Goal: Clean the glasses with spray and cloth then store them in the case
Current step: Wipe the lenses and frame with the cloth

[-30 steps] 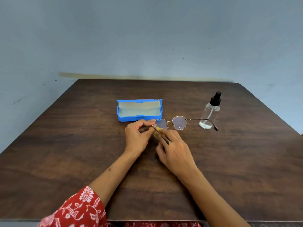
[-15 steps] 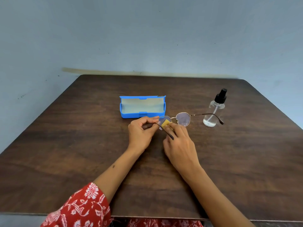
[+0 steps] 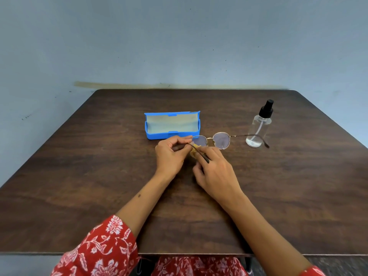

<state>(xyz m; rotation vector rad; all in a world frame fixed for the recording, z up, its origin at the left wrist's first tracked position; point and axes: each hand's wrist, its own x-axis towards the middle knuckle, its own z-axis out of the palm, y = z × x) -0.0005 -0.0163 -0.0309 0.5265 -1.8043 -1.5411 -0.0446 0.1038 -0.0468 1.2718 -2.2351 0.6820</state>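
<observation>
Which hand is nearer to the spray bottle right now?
Right. The right hand sits below and left of the spray bottle, wiping the glasses with the cloth. The left hand is farther left, pinching the frame.

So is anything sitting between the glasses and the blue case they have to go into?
Nothing visible. The glasses are held just in front of the open blue case, whose lid is up. The spray bottle stands off to the right.
</observation>
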